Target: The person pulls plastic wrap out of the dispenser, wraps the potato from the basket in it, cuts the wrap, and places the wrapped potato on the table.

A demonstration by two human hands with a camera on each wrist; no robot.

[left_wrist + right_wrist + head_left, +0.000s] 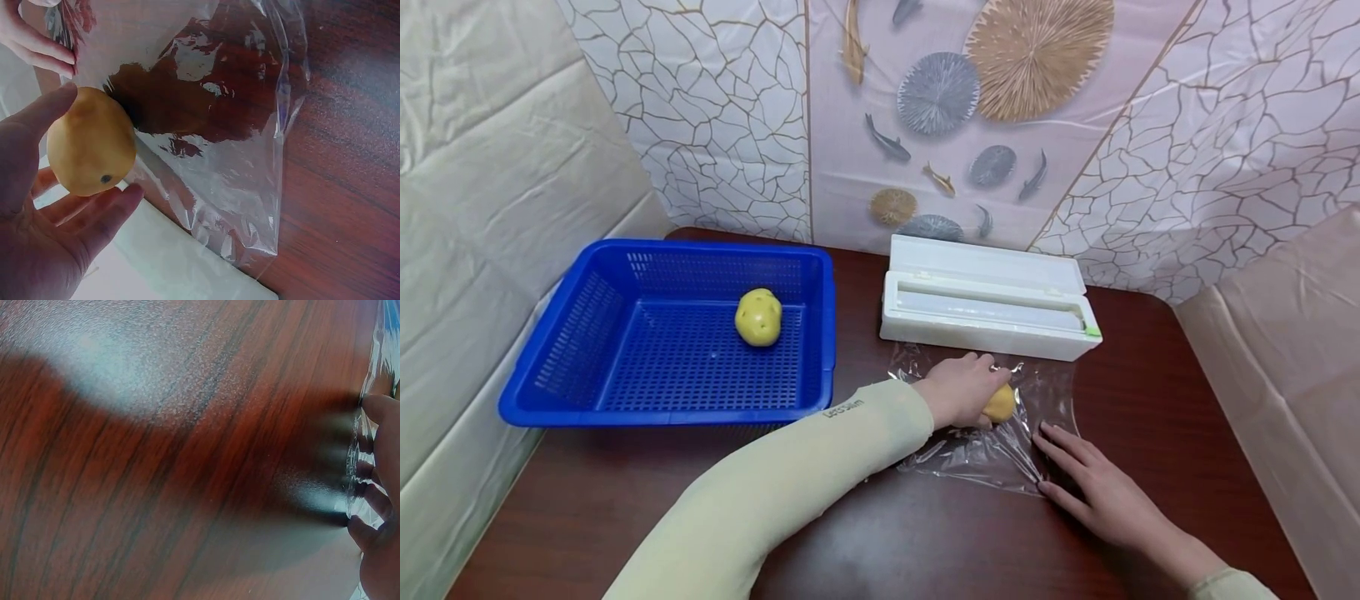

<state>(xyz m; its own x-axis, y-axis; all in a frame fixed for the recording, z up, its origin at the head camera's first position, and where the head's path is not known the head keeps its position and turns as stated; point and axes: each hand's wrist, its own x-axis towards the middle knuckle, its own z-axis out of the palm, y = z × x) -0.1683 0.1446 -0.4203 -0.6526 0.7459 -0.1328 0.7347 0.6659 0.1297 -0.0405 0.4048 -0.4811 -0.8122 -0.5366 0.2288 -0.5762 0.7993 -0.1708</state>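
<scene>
My left hand (958, 390) holds a yellow-orange rounded fruit (1000, 404) on a sheet of clear plastic wrap (992, 467). In the left wrist view the thumb lies along one side of the fruit (94, 144) and the fingers curve under the other; a small dark spot marks its end. My right hand (1093, 483) is at the right side of the wrap, fingers extended and spread. Its fingertips touch the wrap's edge (353, 462) in the right wrist view. From behind the hands, the wrap reaches back to a white dispenser box (985, 332).
The dispenser's lid (985, 262) is up, showing a roll of film (985, 308) and a green piece (1091, 331) at its right end. At left, a blue basket (666, 417) contains a yellow, dimpled, potato-like object (758, 317). Patterned sheets (722, 125) surround the brown table (850, 533).
</scene>
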